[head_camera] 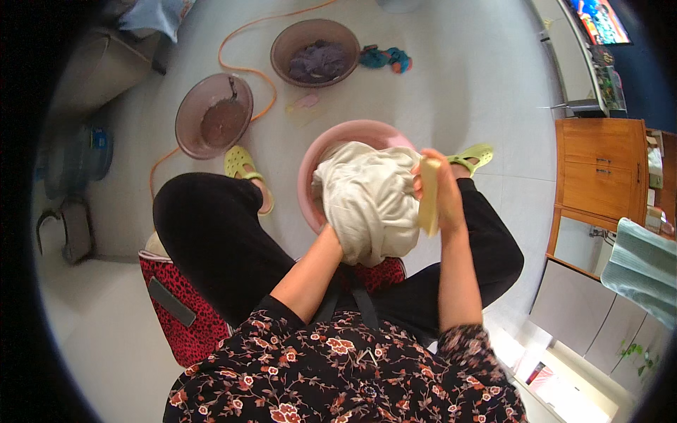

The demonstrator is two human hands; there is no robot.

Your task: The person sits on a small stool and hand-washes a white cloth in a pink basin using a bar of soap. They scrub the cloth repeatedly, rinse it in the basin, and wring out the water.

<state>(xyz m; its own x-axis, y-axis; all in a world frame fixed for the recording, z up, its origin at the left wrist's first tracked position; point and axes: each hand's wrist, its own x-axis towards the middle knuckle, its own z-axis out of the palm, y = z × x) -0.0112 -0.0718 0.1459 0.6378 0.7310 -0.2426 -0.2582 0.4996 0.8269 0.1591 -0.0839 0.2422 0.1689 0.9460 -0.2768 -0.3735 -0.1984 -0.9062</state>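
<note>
A bundled cream-white cloth [373, 203] rises out of a pink plastic basin [312, 158] between my knees. My left hand [334, 240] disappears under the near left side of the cloth at the wrist, so its fingers are hidden. At the cloth's right side, my right hand [448, 190] grips a long pale-yellow block [429, 196], upright in view. Whether the block is a brush back or a bar of soap I cannot tell.
Ahead stand a brown basin [214, 116] with a little murky water and another basin [283, 61] holding purple cloth. Teal cloth [385, 58] lies beside it. An orange hose [248, 71] snakes over the floor. A wooden cabinet [600, 164] stands right.
</note>
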